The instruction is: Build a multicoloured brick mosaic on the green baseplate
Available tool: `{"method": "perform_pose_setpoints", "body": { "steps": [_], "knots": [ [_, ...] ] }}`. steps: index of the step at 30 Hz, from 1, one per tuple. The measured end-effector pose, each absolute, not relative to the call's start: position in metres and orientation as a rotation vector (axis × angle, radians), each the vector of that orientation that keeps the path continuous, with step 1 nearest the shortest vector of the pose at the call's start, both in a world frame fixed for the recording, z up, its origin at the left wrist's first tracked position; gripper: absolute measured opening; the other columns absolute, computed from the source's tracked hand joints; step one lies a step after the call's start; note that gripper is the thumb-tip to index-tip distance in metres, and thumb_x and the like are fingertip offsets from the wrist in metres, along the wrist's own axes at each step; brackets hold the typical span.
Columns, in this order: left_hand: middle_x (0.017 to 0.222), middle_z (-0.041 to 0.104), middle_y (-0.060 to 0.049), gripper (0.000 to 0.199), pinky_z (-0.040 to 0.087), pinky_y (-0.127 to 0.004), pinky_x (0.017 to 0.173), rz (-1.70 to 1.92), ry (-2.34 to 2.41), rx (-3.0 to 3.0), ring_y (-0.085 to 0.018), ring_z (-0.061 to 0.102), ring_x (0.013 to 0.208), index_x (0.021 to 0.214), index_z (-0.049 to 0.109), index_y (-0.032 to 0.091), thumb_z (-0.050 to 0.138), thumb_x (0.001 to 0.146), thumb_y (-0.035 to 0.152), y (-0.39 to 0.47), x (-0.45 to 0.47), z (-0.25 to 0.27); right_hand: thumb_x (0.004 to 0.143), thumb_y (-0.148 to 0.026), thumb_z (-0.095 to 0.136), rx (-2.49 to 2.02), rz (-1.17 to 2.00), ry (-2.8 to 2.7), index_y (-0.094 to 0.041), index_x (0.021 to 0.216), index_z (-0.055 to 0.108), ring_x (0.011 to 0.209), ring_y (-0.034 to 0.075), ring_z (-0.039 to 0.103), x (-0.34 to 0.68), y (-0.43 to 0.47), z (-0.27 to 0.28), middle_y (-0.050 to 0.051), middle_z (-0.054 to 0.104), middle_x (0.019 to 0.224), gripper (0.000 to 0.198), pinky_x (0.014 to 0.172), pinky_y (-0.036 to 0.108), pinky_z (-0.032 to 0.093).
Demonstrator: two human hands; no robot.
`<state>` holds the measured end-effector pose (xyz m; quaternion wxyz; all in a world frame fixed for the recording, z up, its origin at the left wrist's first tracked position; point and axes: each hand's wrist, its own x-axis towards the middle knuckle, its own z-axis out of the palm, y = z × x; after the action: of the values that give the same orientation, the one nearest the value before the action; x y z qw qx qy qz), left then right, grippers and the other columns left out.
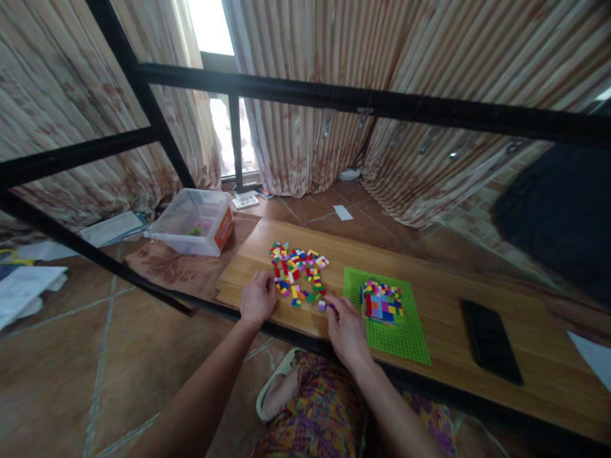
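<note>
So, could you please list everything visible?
Toy bricks: many, multicoloured, tabletop
Studded baseplate: one, green, tabletop
Brick build: one, multicoloured, on baseplate
Flat device: one, black, right
Tabletop: one, brown, centre
Plastic bin: one, clear, left
Rug: one, reddish, left
Papers: several, whitish, scattered
Curtains: several, striped, back
Window: one, white, back
Bars: several, black, foreground
Tiles: many, brown, floor
Bulk: unclear, dark, right
Slipper: one, pale, floor
Garment: one, patterned, lap
Left hand, right hand: one each, bare, at bricks

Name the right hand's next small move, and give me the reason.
Probably pinch the pale purple brick with the right hand: that hand is right beside it, at the near edge of the loose bricks, with the brick build on the green baseplate close by. Whether it holds anything is unclear.
</note>
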<state>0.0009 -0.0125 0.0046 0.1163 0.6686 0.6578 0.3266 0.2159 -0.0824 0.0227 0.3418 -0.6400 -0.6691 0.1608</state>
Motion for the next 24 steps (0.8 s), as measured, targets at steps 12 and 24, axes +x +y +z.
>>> {"method": "perform_pose_setpoints", "body": {
  "steps": [12,24],
  "knots": [
    [0.090,0.065,-0.004,0.011,0.042,-0.027,0.072,0.902,1.930,1.968,-0.016,0.059,0.082,0.088,0.061,0.020,0.051,0.087,0.016,-0.012,0.002,0.006,0.092,-0.026,0.052,-1.528,0.852,-1.904,-0.021,0.094,0.071,0.091,0.019,0.066,0.206,-0.083,0.028,0.004,0.072,0.097,0.019,0.083,0.031,0.047],
    [0.090,0.066,-0.004,0.009,0.041,-0.027,0.070,0.876,1.938,1.995,-0.016,0.060,0.080,0.087,0.060,0.021,0.052,0.088,0.020,-0.013,0.002,0.005,0.088,-0.037,0.055,-1.469,0.807,-1.524,-0.018,0.094,0.072,0.085,0.020,0.067,0.197,-0.028,0.018,0.007,0.075,0.093,0.026,0.082,0.033,0.049]
  ]
}}
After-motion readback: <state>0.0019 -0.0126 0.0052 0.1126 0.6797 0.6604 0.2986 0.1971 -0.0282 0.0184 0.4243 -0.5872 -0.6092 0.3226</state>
